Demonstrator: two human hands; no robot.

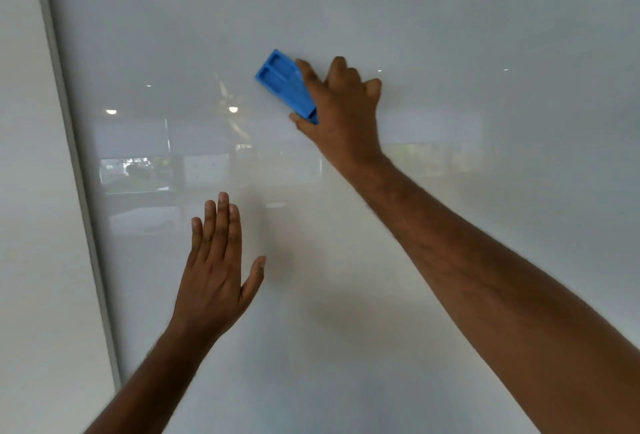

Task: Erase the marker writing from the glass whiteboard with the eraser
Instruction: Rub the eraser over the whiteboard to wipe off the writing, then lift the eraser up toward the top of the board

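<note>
1. Blue eraser (284, 83): a flat plastic rectangle with two shallow moulded recesses on its back, lying against the glass whiteboard (450, 35) above centre, tilted so its free end points up and to the left.
2. Right hand (341, 111): wrapped over the lower right end of the eraser, thumb along the lower edge, forefinger along the upper edge, other fingers curled with knuckles raised; grip closed firmly around the eraser.
3. Right forearm: bare, stretched long and nearly straight from the lower right corner up to the hand, wrist slightly bent.
4. Left hand (216, 270): below and left of the eraser, well apart from it, flat and spread, four fingers straight and close together pointing up, thumb angled out to the right, holding nothing; whether the palm touches the glass, cannot tell.
5. Left forearm: bare, rising from the bottom edge at a slant toward the hand.
6. Whiteboard surface: smooth, glossy, pale grey-white, filling most of the view; no marker strokes plain to see; soft reflections of round ceiling lights, windows and blinds across the middle.
7. Frame strip (74, 163): thin, grey, running diagonally down the board's left edge.
8. Wall (31, 225): matte, off-white, left of the strip.
</note>
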